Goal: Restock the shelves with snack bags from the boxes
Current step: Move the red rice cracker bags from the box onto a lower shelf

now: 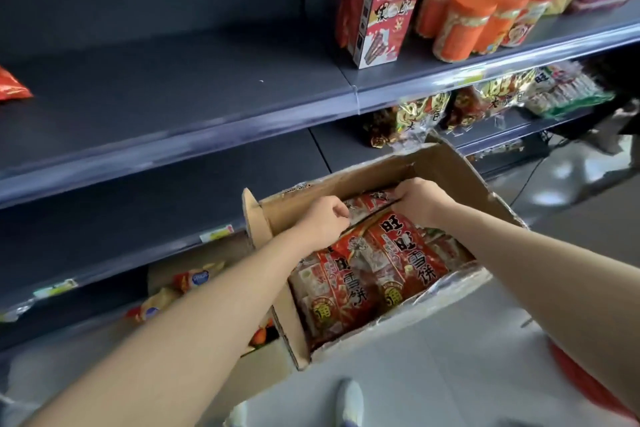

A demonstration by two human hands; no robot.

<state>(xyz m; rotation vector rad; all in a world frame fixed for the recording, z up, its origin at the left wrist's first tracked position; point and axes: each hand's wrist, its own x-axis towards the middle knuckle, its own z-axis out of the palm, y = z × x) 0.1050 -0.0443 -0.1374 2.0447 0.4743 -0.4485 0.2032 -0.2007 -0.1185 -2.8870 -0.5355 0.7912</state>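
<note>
An open cardboard box (pixel 446 163) stands on the floor in front of the dark shelves (pixel 180 135). It holds several red snack bags (pixel 398 260) with white and black lettering, standing on edge. My left hand (pixel 323 224) pinches the top edge of one bag near the box's far left corner. My right hand (pixel 420 201) grips the same bag's top edge further right, fingers curled over it. The bag's lower part is hidden among the others.
A second open box (pixel 263 367) with orange and yellow snack packs sits lower left. The upper shelf carries red cartons (pixel 381 10) and orange-lidded jars (pixel 464 24) at right, one red bag (pixel 10 85) at far left. Gold-red bags (pixel 415 118) lie on the middle shelf. My shoe (pixel 349 402) is below.
</note>
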